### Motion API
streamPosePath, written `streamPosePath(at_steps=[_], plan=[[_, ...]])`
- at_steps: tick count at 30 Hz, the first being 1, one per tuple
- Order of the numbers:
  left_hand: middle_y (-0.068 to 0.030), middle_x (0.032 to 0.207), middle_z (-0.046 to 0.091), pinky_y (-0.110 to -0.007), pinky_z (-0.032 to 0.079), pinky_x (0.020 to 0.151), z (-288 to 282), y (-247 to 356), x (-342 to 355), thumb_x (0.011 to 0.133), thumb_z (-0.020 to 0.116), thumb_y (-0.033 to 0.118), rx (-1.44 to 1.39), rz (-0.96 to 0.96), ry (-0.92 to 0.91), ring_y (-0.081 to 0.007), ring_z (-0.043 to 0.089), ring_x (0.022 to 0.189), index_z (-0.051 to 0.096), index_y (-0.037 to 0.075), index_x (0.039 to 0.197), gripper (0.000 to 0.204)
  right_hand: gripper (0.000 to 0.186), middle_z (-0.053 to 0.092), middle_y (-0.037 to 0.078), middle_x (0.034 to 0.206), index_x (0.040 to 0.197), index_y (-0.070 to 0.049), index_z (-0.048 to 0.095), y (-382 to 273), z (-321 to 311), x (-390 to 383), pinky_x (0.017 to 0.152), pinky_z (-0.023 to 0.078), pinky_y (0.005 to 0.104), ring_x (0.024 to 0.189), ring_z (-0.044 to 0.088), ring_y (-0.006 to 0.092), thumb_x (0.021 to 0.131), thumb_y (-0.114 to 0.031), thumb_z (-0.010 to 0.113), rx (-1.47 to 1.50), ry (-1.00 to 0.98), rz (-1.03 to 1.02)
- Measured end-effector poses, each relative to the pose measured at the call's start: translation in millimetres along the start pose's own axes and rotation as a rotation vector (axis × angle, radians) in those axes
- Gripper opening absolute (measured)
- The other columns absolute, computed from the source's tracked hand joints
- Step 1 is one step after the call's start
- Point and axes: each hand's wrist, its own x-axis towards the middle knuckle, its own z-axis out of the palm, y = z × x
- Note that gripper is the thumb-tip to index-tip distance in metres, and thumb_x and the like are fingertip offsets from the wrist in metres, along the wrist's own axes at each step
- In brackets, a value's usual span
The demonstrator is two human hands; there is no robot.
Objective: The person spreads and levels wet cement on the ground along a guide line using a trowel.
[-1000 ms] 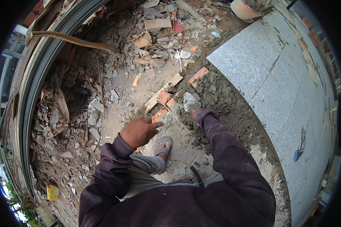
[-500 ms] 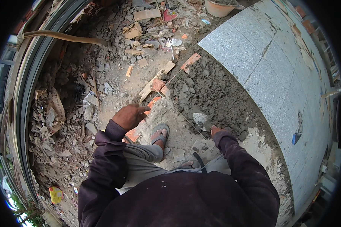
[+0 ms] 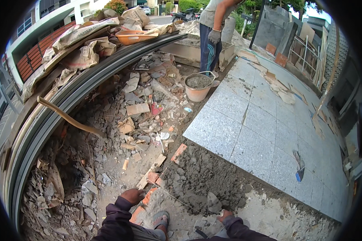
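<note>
My right hand (image 3: 225, 215) is closed on a trowel at the lower middle, its grey, mortar-smeared blade (image 3: 213, 203) resting in a heap of wet mortar (image 3: 197, 176). My left hand (image 3: 133, 195) is open, fingers slightly bent, just left of red bricks (image 3: 150, 195) and near a taut string (image 3: 179, 199). A short wooden board (image 3: 145, 180) lies beside broken brick pieces along the mortar's left edge. The mortar borders grey speckled floor tiles (image 3: 249, 140). My sandalled foot (image 3: 161, 220) is on the dusty ground between my hands.
A co-worker (image 3: 211, 44) in dark trousers stands behind a bucket of mortar (image 3: 197, 92). Rubble (image 3: 140, 108) covers the left ground. Long metal channels (image 3: 84, 92), a curved wooden handle (image 3: 72, 118), sacks (image 3: 78, 56) and an orange tub (image 3: 132, 38) line the left. Panels (image 3: 275, 34) lean at back right.
The view has tilted upward, showing the co-worker and street. The trowel in my right hand has moved from near the broken bricks toward me, to the mortar's near edge.
</note>
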Motion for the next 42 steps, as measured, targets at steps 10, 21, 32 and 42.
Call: streamPosePath(at_steps=[10, 21, 32, 42], plan=[[-0.0157, 0.087, 0.056, -0.039, 0.042, 0.071, -6.1, 41.7, 26.2, 0.078, 0.047, 0.03, 0.079, 0.075, -0.178, -0.0309, 0.054, 0.082, 0.047, 0.017, 0.109, 0.034, 0.065, 0.04, 0.012, 0.118, 0.125, -0.003, 0.023, -206.2, 49.5, 74.2, 0.066, 0.045, 0.0362, 0.077, 0.055, 0.0246, 0.074, -0.028, 0.055, 0.605, -0.452, -0.183], [-0.0198, 0.081, 0.055, -0.037, 0.042, 0.067, -12.1, 72.2, 47.8, 0.076, 0.051, 0.024, -0.107, 0.175, -0.15, -0.0337, 0.053, 0.075, 0.046, 0.008, 0.109, 0.037, 0.032, 0.055, 0.011, 0.062, 0.097, 0.002, 0.051, -12.0, 29.2, 25.4, 0.04, 0.039, 0.0341, 0.042, 0.05, 0.02, 0.067, -0.008, 0.057, 1.413, 0.166, 0.22], [-0.0167, 0.075, 0.055, -0.033, 0.042, 0.063, -4.6, 52.1, 23.5, 0.077, 0.051, 0.019, -0.001, 0.024, -0.248, -0.0262, 0.054, 0.068, 0.045, 0.008, 0.11, 0.036, 0.041, 0.048, 0.009, 0.055, 0.111, 0.003, 0.038, 30.4, 31.0, -7.6, 0.039, 0.04, 0.0343, 0.043, 0.049, 0.0187, 0.073, -0.01, 0.051, 1.227, 0.082, 0.013], [-0.0153, 0.075, 0.054, -0.03, 0.042, 0.061, -16.5, 75.2, 6.0, 0.076, 0.051, 0.015, -0.099, 0.07, -0.095, -0.0246, 0.052, 0.065, 0.046, 0.006, 0.111, 0.036, 0.069, 0.04, 0.023, 0.113, 0.128, -0.005, 0.01, -94.7, 29.8, 16.2, 0.074, 0.046, 0.0383, 0.094, 0.049, 0.0338, 0.074, -0.015, 0.052, 0.521, -0.184, 0.257]])
